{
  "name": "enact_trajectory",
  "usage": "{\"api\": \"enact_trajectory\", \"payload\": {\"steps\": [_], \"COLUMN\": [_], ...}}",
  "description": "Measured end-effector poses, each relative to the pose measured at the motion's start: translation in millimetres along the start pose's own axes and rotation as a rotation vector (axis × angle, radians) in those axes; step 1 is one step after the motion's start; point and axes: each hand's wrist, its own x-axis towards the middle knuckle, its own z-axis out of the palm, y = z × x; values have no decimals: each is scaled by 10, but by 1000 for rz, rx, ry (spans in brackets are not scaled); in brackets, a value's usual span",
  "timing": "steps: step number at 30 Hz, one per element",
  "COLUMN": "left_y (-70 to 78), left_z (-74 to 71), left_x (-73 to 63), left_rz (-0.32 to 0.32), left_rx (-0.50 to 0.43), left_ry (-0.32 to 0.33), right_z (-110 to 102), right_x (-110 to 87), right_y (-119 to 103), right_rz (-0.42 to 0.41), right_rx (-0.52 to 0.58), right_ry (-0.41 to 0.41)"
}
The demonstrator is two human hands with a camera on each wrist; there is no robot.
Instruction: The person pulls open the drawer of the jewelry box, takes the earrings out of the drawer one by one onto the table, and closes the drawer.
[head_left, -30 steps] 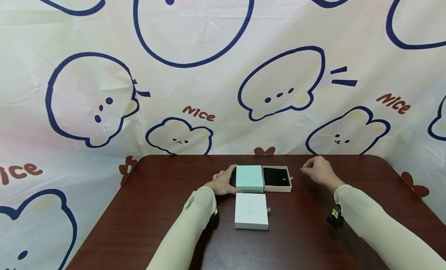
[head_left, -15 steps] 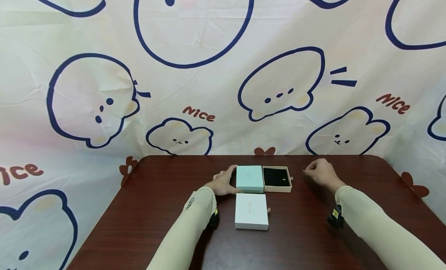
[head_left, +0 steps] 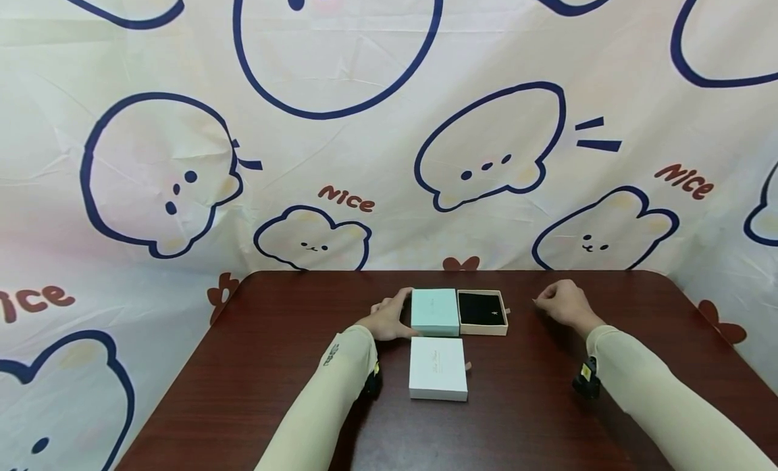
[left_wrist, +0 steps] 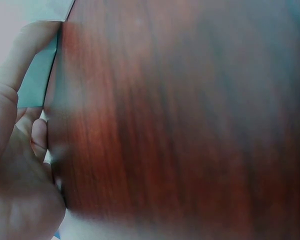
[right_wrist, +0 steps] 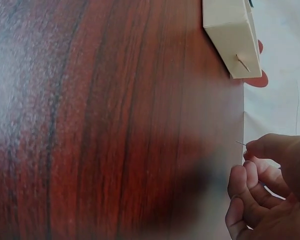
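My left hand (head_left: 387, 318) holds the left side of a teal box (head_left: 434, 310), thumb at its front corner and a finger at its back corner. In the left wrist view, the thumb lies across the teal side (left_wrist: 37, 82). A cream drawer tray (head_left: 484, 330) sticks out from the box's right side. Its black insert (head_left: 477, 307) bears a small shiny piece (head_left: 494, 313). Right of the tray, my right hand (head_left: 565, 303) pinches a thin metal pin (right_wrist: 241, 143) between thumb and fingertip. The rest of the pinched piece is hidden by the fingers.
A white box (head_left: 437, 367) with faint lettering and a small tab on its right lies just in front of the teal box. Beneath is a dark wooden table (head_left: 516, 417). A cartoon-printed cloth (head_left: 389, 153) hangs behind and beside it.
My right hand has drifted a little to the right and nearer to me, away from the tray, still pinching the pin. My left hand and both boxes have kept their places.
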Motion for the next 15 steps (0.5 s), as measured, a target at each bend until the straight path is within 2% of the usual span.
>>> {"api": "enact_trajectory", "payload": {"steps": [7,15], "left_y": [-16,-16], "left_z": [8,2], "left_x": [2,12], "left_rz": [-6,1], "left_rx": [-2,13], "left_ry": [-2,2], "right_z": [20,17], "right_x": [6,6], "right_y": [24,40], "right_rz": [25,90], "right_rx": [12,32], "right_ry": [-21,-48]}}
